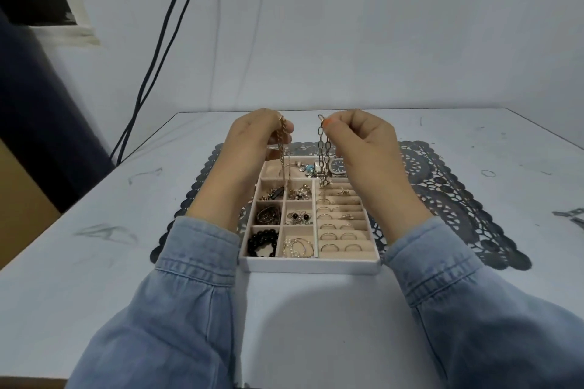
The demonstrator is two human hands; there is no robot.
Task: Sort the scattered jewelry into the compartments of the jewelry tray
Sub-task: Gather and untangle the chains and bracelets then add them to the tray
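A white jewelry tray (311, 265) with beige compartments sits on a dark lace mat in front of me. Both my hands are raised above its far end. My left hand (252, 139) pinches a gold chain (282, 148) that hangs down into the tray's back compartments. My right hand (363, 142) pinches a chunky link chain (324, 148) with a small charm at its lower end, dangling over the tray. Rings (330, 246) sit in the right-hand slots. Black beads (262, 243), earrings (298, 218) and a watch (338, 165) lie in other compartments.
The dark lace mat (458, 199) lies under the tray on a white table. A thin ring (488, 173) lies on the table at the right, and a dark object (572, 215) at the right edge. Black cables (158, 57) hang at the back left.
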